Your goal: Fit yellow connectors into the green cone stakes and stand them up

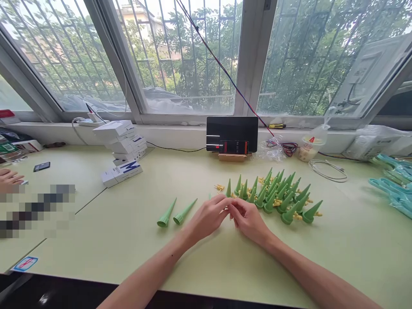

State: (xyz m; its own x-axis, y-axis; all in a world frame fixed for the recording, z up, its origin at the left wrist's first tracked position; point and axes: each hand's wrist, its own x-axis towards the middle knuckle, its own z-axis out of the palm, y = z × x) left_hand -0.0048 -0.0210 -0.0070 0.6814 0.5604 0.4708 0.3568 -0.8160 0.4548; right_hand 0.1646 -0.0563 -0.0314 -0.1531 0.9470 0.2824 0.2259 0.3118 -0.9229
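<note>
My left hand [210, 214] and my right hand [249, 218] meet over the table with fingers closed and fingertips together. Whatever they pinch is hidden by the fingers. Just above my left hand a thin green tip [210, 196] pokes out; I cannot tell whether it is held. Left of that hand lie two hollow green plastic cones, a near one [183, 213] and a farther-left one [166, 216]. Beyond my right hand several green cones with yellow fittings [278, 191] stand or lean in a dense group. A few small yellow pieces [219, 187] lie beside the group.
A stack of white boxes [124, 143] stands at the back left. A phone [233, 147] leans against a black screen [231, 126]. A bagged cup [309, 148], a coiled cable [328, 171] and blue-green plastic items [391, 189] are at the right. Another person's hand [9, 178] shows at far left.
</note>
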